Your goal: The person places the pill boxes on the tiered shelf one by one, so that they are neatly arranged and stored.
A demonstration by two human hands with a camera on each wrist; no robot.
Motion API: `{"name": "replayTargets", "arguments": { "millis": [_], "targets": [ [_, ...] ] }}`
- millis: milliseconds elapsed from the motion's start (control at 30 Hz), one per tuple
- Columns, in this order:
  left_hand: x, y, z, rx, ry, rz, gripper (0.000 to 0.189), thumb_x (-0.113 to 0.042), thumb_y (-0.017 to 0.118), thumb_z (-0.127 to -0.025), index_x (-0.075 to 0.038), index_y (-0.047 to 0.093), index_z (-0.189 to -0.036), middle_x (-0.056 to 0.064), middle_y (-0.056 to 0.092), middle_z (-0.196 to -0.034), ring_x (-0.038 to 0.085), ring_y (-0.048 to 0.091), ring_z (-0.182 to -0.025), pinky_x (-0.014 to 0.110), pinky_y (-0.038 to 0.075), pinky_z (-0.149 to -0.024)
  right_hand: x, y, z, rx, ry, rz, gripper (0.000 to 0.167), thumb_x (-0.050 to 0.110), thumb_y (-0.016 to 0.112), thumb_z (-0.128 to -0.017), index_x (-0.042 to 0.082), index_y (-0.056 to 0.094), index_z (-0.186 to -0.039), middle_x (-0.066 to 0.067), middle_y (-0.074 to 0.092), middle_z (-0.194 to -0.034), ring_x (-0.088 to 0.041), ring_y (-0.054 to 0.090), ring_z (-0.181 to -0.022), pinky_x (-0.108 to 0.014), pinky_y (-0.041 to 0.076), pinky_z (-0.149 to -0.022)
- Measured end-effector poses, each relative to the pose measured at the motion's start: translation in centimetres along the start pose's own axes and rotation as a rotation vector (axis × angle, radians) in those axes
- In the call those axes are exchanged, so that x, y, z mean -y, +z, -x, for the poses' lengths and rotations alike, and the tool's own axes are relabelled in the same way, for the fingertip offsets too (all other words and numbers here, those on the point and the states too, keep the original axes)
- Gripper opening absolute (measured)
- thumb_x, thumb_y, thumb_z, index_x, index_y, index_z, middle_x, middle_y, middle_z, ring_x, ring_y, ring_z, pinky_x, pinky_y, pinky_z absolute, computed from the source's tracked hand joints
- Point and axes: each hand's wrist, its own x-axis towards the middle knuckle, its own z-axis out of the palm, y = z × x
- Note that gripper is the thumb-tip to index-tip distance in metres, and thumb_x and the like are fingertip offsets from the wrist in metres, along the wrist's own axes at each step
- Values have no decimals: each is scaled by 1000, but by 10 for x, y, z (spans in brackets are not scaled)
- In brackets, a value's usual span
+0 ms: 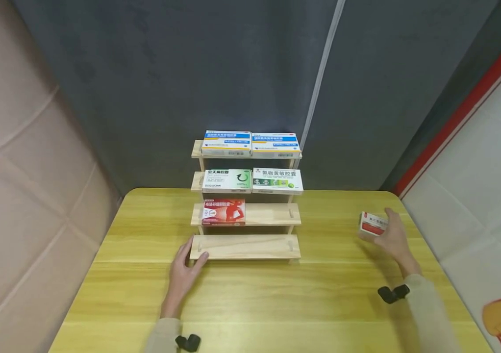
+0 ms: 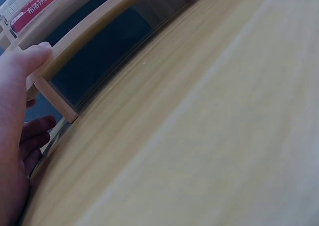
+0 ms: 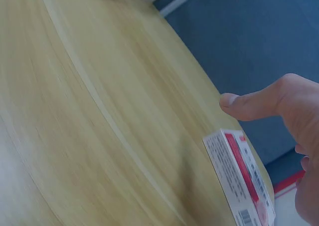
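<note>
My left hand holds the left end of the lowest step of a wooden stepped display rack. Its thumb lies over the front edge of that step; in the left wrist view the other fingers are lower, beside the rack's leg. Far to the right, my right hand is at the right end of a white and red medicine box. The right wrist view shows the thumb straight and apart from this box. The other fingers are mostly hidden there.
On the top step are two blue and white medicine boxes. Below them are a green and white box and a white capsule box. A red box lies on the third step. Dark fabric stands behind the table.
</note>
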Motion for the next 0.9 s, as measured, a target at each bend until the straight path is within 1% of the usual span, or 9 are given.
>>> {"name": "replayTargets", "arguments": {
  "millis": [133,200,333,467,533,633,767,867,900],
  "targets": [
    [-1,-1,0,0,-4,-2,77,-39,75,-92,-19,40,-157,15,51,-150,40,44,-141,65,31,-119,-12,-4,-2,21,11,5,111,14,90,-61,-22,26,-145,-50,34,-139,-63,36,-126,-76,30,-107],
    [-1,-1,1,3,-7,-2,77,-40,75,-92,-19,39,-157,15,51,-150,40,44,-142,65,31,-119,-13,-6,-2,49,41,0,110,14,89,-63,-23,25,-145,-51,32,-141,-64,34,-128,-76,28,-108],
    [-1,-1,1,5,-11,-6,77,-41,74,-92,-19,39,-157,15,50,-151,41,43,-142,66,30,-118,-15,-9,-3,106,104,1,111,15,87,-69,-23,19,-147,-50,32,-139,-60,38,-121,-75,32,-105],
    [1,0,1,3,-10,-19,77,-41,74,-92,-18,39,-157,15,49,-152,42,42,-142,68,30,-118,-19,-11,-6,141,133,24,111,17,86,-70,-24,18,-147,-50,32,-138,-60,39,-119,-75,33,-104],
    [1,0,1,0,-8,-24,77,-40,74,-92,-18,39,-157,16,50,-151,42,43,-142,67,30,-118,-22,-12,-7,153,136,29,109,16,85,-70,-26,19,-145,-52,33,-137,-62,39,-120,-75,33,-105],
    [1,0,1,-1,-10,-21,77,-40,75,-92,-17,40,-156,16,50,-151,42,43,-142,67,31,-118,-30,-12,-10,169,117,19,101,10,80,-71,-31,20,-141,-56,34,-134,-66,40,-119,-76,33,-105],
    [0,-1,1,0,-10,-14,77,-41,75,-91,-17,40,-156,15,50,-152,42,43,-142,66,31,-118,-39,-12,-11,189,90,-5,92,2,74,-73,-36,20,-137,-59,35,-130,-71,41,-117,-77,36,-103],
    [-1,-1,1,-1,-8,-18,77,-41,75,-92,-17,40,-156,16,49,-153,43,42,-143,67,30,-118,-42,-13,-10,204,100,34,93,7,77,-75,-35,22,-137,-58,38,-130,-69,43,-116,-77,39,-100],
    [-1,-1,1,-1,-7,-20,78,-41,74,-92,-16,40,-156,16,49,-153,43,42,-143,67,30,-118,-43,-13,-10,207,105,52,92,9,78,-76,-34,25,-137,-57,39,-129,-68,45,-115,-76,40,-99]
  ]
}}
